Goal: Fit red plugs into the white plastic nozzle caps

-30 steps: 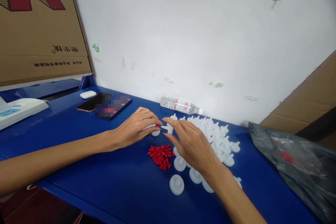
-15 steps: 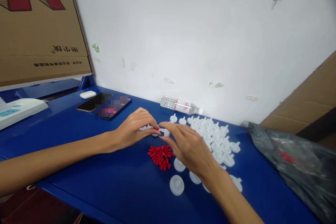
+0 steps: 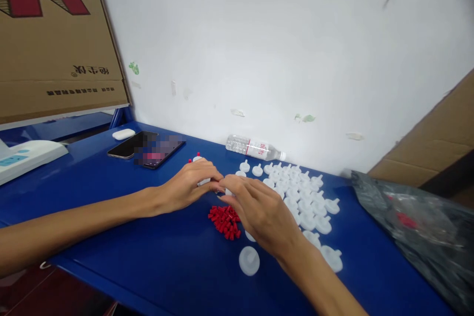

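The left hand (image 3: 188, 185) and right hand (image 3: 261, 212) are now meeting at the fingertips, covering the spout and red cap that were showing half a second ago; the cap is probably being pressed on. The left fingers are pinching closed, presumably on that cap, which they are hiding. The right fingers are curling around the white nozzle lid (image 3: 228, 191), which is showing only as a pale patch just beyond the red cap pile (image 3: 225, 222) on the blue surface (image 3: 166, 256).
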`<move>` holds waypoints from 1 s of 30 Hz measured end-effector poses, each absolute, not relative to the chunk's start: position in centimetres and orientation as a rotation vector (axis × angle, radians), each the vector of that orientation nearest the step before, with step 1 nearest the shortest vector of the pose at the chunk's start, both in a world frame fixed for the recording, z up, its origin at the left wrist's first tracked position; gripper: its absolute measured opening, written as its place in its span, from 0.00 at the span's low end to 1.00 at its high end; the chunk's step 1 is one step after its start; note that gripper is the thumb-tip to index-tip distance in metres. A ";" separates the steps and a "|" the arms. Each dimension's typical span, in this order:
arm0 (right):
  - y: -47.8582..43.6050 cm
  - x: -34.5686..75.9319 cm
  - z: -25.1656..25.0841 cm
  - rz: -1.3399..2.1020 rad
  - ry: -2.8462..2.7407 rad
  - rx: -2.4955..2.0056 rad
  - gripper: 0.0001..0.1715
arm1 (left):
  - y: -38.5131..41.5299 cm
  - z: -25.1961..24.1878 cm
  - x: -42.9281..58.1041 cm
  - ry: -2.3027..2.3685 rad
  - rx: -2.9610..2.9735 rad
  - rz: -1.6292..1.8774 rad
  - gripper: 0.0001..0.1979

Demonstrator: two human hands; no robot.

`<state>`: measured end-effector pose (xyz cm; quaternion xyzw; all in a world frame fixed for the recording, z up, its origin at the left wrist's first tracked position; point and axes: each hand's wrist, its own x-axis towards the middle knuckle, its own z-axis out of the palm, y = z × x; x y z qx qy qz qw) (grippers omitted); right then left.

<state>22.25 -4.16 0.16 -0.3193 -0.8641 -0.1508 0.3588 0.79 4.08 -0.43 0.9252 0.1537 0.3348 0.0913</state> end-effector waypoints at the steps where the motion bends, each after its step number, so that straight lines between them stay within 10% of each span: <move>1: -4.2 22.2 0.2 -0.404 -2.229 -0.826 0.15 | 4.0 -0.3 0.8 0.460 2.750 0.978 0.16; 30: -3.1 23.3 0.3 -0.304 -2.132 -1.418 0.23 | 4.3 0.7 0.8 0.698 2.782 0.909 0.12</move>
